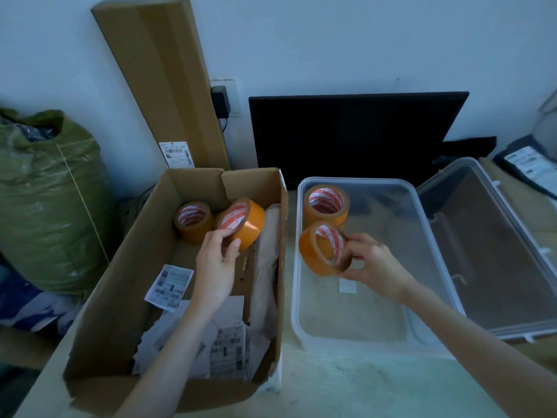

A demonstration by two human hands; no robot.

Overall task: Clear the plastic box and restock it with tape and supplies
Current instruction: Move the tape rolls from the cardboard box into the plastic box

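Restocking is under way, judged from how the rolls lie. The right hand (372, 263) pinches a tape roll (324, 248) by its near rim, thumb below and fingers curled over the top edge. The roll is tilted, its open core facing up and to the right, and it hangs over the left side of the plastic box (428, 233), apparently clear of the floor. A second roll (326, 205) already lies flat in the far left corner of the same box, just beyond the held one.

The left hand (218, 260) grips a third roll (242, 223) above the cardboard box (120, 285), fingers curled round its near edge, core facing left and toward the viewer. A fourth roll (192, 220) remains in the far end of that box, beside loose paper labels (169, 286).

The right hand is the nearer one to the plastic box. Free floor lies directly below and near of its roll, so the likely placement is a short descent, with the roll levelled so its core axis stands vertical beside the second roll. The left hand's roll must cross rightward over both box walls.
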